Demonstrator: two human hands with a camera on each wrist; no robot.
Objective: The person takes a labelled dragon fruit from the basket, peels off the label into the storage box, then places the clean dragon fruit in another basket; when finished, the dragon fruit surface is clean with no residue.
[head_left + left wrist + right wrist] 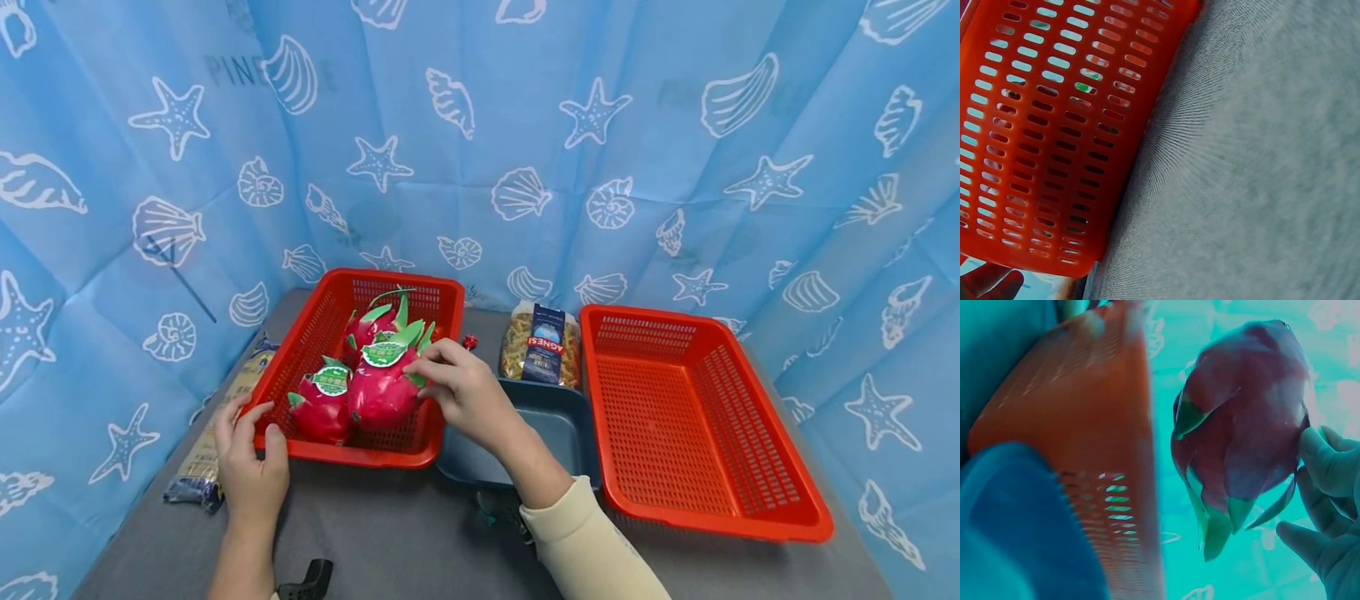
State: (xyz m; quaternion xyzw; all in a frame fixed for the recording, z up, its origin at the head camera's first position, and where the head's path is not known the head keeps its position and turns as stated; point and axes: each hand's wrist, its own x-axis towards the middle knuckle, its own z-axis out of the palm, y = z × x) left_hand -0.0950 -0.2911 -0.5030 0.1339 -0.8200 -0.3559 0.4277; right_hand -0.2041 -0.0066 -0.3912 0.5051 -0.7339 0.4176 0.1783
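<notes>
fingers of the right hand (468, 392) are pinching a green leaf at the side of the large dragon fruit (384, 396), thumb and forefinger closing on it while another finger is standing apart in the right wrist view. that fruit is showing over the left red basket (360, 456), in front of a rear dragon fruit (369, 327) and to the right of a smaller dragon fruit (324, 412); whether it is touching the basket floor, i cannot tell. labels are sitting on the large and smaller fruits.

the left hand (251, 462) is resting at the near left corner of the basket, its fingers spreading apart at the rim. a long packet (201, 467) is lying just outside that wall.

beyond the right hand, a dark blue tray (551, 425) is standing between the left basket and a second red basket (660, 417). a pasta bag (543, 346) is sitting behind the tray, and a blue curtain (480, 125) with white shells and starfish is hanging behind the grey table (390, 525).
</notes>
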